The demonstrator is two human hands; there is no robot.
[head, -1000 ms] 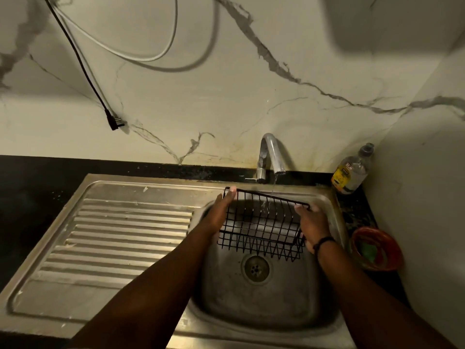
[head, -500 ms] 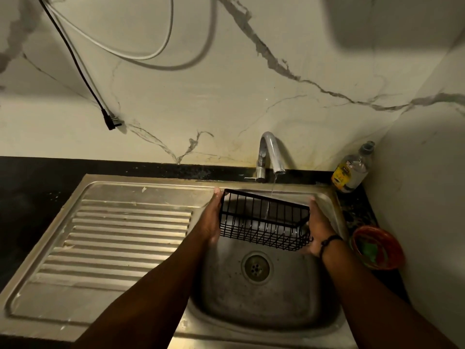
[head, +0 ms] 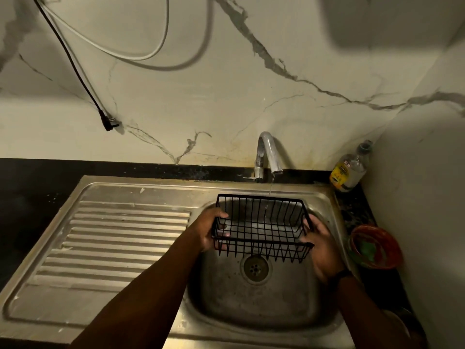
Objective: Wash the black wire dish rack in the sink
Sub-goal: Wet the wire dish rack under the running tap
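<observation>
Dim light; veined marble wall (head: 226, 96) rises behind a black countertop (head: 37, 182).

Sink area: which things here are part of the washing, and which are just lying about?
In use: black wire rack, left hand, right hand, tap, sink.
Lying about: bottle, red bowl, black plug, white cable.

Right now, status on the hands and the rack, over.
Left hand and right hand grip the rack ends. Rack held over the sink, open side up, under a thin tap stream. Nothing in the way.

Black wire rack (head: 260, 227); dull scuffed steel sink (head: 251, 298); shiny chrome tap (head: 268, 152).
</observation>
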